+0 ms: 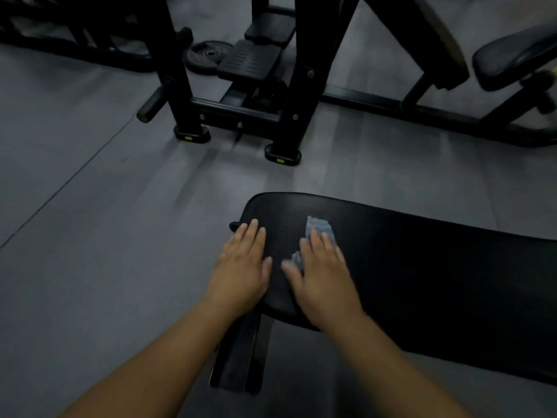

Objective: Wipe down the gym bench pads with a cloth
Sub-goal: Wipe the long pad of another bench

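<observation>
Head view, nearest first: two bare forearms reach forward from the bottom edge toward a black bench pad [422,282] that runs off to the right. The left hand [241,267] lies flat on the pad's rounded left end, fingers straight and close together, gripping nothing. Just beside it, the right hand [324,276] is also flat, palm down with fingers extended, pressing on a light blue cloth [320,228] – it is somewhat blurred. The cloth is on top of the pad near its left end, mostly under the right hand, with a crumpled corner showing past the fingertips and a small bit showing by the thumb. Below the pad's left end, a dark bench foot [238,357] rests on the grey floor [90,236].

Farther off, a black steel rack [289,86] stands on the floor on capped feet with small yellow marks. A ribbed black step [250,60] sits between its uprights, and a black weight plate [205,55] lies flat on the floor just to the left of that step. At far right is another black padded seat [512,61] on a slanted frame – well apart from the bench.
</observation>
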A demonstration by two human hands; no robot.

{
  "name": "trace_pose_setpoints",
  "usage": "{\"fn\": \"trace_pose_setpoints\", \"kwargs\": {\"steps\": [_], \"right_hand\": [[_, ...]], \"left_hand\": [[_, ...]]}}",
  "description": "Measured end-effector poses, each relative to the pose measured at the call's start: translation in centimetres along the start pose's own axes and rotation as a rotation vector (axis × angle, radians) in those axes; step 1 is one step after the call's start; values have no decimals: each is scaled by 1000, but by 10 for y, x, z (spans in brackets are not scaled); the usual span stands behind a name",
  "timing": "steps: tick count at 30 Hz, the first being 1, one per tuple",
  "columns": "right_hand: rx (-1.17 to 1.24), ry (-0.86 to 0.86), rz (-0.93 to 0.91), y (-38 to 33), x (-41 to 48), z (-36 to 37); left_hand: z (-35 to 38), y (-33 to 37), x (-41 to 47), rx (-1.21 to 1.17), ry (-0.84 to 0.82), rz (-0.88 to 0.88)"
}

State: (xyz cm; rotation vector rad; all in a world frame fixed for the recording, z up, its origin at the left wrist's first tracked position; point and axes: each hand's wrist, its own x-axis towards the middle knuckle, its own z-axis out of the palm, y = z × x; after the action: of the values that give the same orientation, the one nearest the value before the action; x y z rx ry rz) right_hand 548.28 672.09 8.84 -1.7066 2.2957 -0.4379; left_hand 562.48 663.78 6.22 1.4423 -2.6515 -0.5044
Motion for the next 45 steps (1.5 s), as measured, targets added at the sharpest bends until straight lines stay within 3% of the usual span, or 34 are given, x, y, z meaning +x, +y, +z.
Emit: {"fn": "trace_pose_setpoints", "kwargs": {"steps": [3, 6, 8, 12, 13, 16, 18, 23, 26, 28, 29, 34, 37, 39, 42, 45], "right_hand": [[-45, 67, -32, 7, 10, 35], [-14, 204, 86, 11, 59, 40], [0, 177, 127, -4, 78, 44], [28, 15, -277, -13, 37, 44], [49, 5, -298, -1, 35, 35], [35, 83, -70, 22, 84, 28], [0, 125, -30, 5, 111, 40], [91, -79, -512, -10, 52, 36], [-8, -7, -344, 29, 62, 22], [-45, 77, -150, 27, 91, 27], [-54, 93, -141, 14, 96, 34], [-30, 10, -462, 9, 0, 44], [-91, 123, -306, 56, 2, 28], [-158, 196, -156, 53, 29, 30], [-145, 118, -254, 21, 1, 51], [-145, 81, -333, 43, -45, 40]], "left_hand": [[30, -12, 3, -7, 146, 52], [35, -15, 5, -3, 196, 74], [36, -16, 6, -26, 215, 73], [32, -17, 2, -160, 252, 24], [31, -17, 0, -172, 246, 11], [28, -15, -1, -237, 269, 1], [30, -15, 1, -274, 299, -10], [32, -17, -3, -386, 301, -58], [29, -17, -3, -313, 247, -48], [27, -17, 1, -255, 208, -29], [26, -18, 3, -243, 188, -22], [19, -23, 9, -149, 149, 7], [15, -11, 6, -18, 139, 100], [17, 0, 7, 43, 123, 143], [19, 5, 8, 76, 102, 119], [21, 5, 10, 98, 78, 121]]}}
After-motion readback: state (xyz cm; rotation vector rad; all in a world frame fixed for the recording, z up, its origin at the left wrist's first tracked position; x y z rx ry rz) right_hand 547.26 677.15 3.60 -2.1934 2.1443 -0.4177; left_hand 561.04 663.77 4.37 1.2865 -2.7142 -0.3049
